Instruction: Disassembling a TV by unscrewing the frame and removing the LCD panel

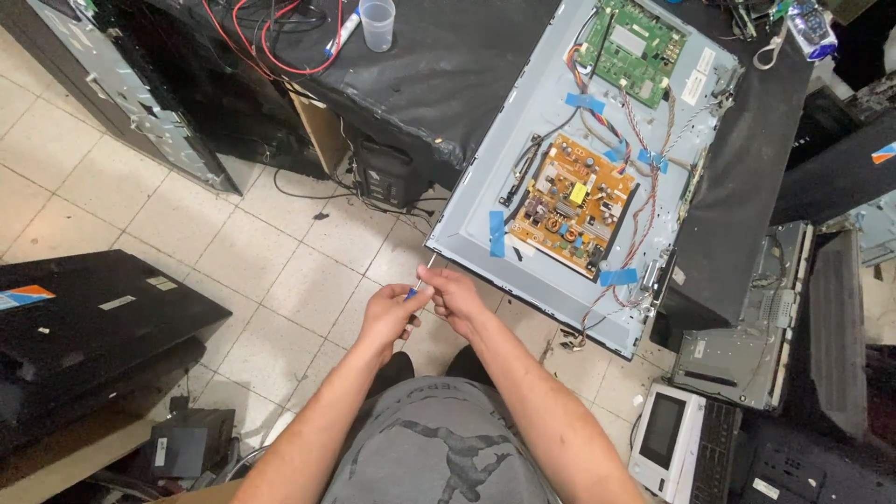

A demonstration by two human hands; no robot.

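My left hand (390, 313) and my right hand (455, 294) meet in front of my chest, both closed around a small screwdriver (422, 277) with a blue handle. Its thin metal shaft points up toward the near left corner of an opened flat-screen television (523, 266) lying back-up on the black table. On the television's grey metal back sit an orange power board (571, 203) and a green circuit board (634, 47), joined by coloured wires held down with blue tape.
A clear plastic cup (377, 22), a marker and red wires lie on the black table (439, 75). Black panels (84, 322) lean at the left. A metal chassis (747, 327) and a small white appliance (667, 434) stand at the right on the tiled floor.
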